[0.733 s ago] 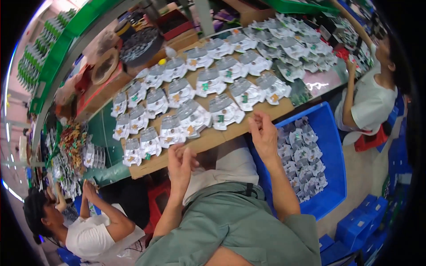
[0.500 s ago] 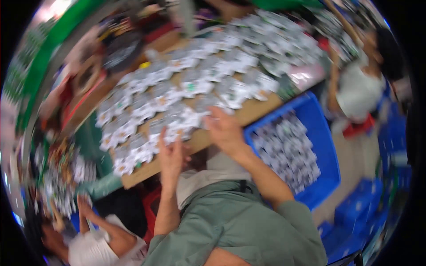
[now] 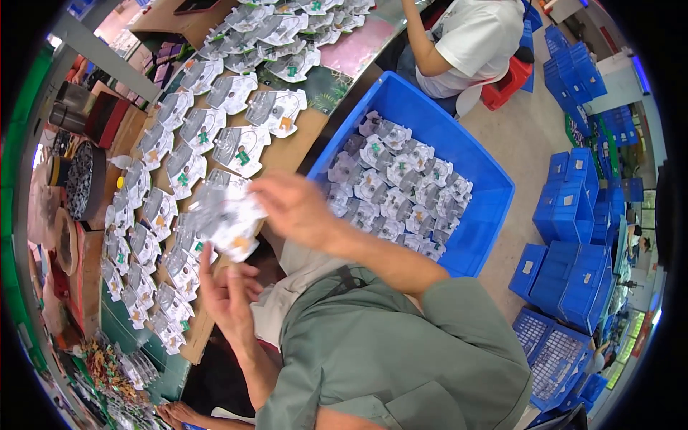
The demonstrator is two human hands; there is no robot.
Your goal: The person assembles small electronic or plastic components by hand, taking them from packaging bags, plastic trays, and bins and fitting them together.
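Note:
Between the thumb and fingers of my right hand [image 3: 295,208] is a flat white and grey plastic part [image 3: 233,218] with an orange piece on it, blurred by motion. It is lifted just over the near edge of the brown board [image 3: 287,147]. Just below the part is my left hand [image 3: 233,301], its fingers apart and its index finger pointing up close to the part; whether it touches is unclear. Rows of similar parts [image 3: 203,130], some with green or orange pieces, lie on the board beyond my hands.
A blue bin [image 3: 487,208] holding many such parts stands at my right. More parts are heaped at the table's far end [image 3: 269,32]. One person in a white shirt [image 3: 480,43] sits beyond the bin; another's hand [image 3: 179,413] shows lower left. Blue crates [image 3: 573,279] are stacked far right.
The view has swung round toward the right, bringing the bin nearer the middle. My right hand, over the board's edge before, now holds a part up beside my left hand.

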